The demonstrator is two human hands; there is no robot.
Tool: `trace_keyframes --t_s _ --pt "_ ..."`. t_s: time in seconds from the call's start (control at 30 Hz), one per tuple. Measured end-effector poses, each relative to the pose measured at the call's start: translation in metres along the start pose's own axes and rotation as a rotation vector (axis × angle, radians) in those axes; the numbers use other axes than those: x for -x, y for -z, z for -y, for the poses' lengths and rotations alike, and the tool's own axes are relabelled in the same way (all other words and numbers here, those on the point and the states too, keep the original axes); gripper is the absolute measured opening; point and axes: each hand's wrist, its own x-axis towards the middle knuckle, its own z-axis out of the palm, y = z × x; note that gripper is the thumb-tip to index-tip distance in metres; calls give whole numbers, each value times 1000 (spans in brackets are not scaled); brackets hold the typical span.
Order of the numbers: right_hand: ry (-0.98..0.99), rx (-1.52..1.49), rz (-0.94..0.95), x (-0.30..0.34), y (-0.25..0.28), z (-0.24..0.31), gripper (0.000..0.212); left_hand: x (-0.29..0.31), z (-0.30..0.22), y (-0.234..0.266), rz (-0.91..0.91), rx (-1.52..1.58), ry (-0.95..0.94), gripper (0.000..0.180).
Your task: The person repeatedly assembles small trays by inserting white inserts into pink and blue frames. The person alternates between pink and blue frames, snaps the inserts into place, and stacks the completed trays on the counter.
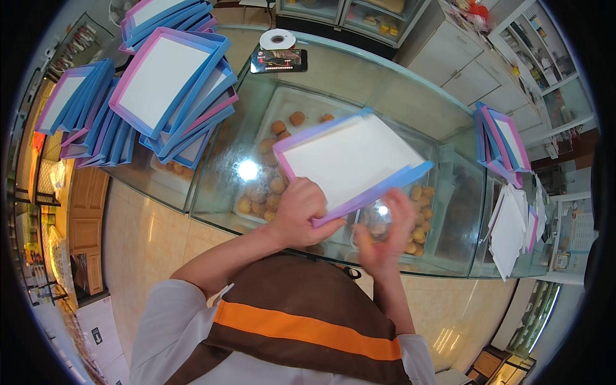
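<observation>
A shallow cardboard box (350, 154) with a white inside and pink-to-blue walls lies tilted on the glass counter top (410, 96). My left hand (300, 210) grips its near left corner, fingers curled over the rim. My right hand (386, 232) is at the box's near edge, blurred, with fingers touching the blue wall from below. Both forearms come up from my brown apron with an orange stripe.
Stacks of folded boxes (170, 83) of the same kind stand at the far left, more lean at the right (504, 138), and flat white sheets (510, 231) lie near them. A phone (279, 61) and a tape roll (277, 40) sit at the back. Round buns (273, 186) fill trays under the glass.
</observation>
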Motion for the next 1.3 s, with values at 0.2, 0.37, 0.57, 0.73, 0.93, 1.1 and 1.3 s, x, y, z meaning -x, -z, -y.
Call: trace_keyframes --t_s 0.2,0.37,0.57,0.73,0.93,1.1,1.3 --pt "-623 -585 -516 10 41 -92 63 -25 -34 33 -504 1232 626 25" --pt "-739 -1367 -386 4 53 -77 63 20 15 44 53 1397 796 35" --pt "-690 -993 -290 20 42 -77 64 -7 -4 80 119 976 621 55" --pt "-572 -727 -26 31 41 -68 69 -27 -25 91 30 605 546 39" --pt "-563 -673 9 5 37 -9 78 -23 -52 78 -73 564 622 47" --pt "-620 -838 -13 6 41 2 77 -23 -65 75 -113 578 622 53" --pt "-556 -526 -430 18 16 5 46 -13 -57 42 -537 534 470 29"
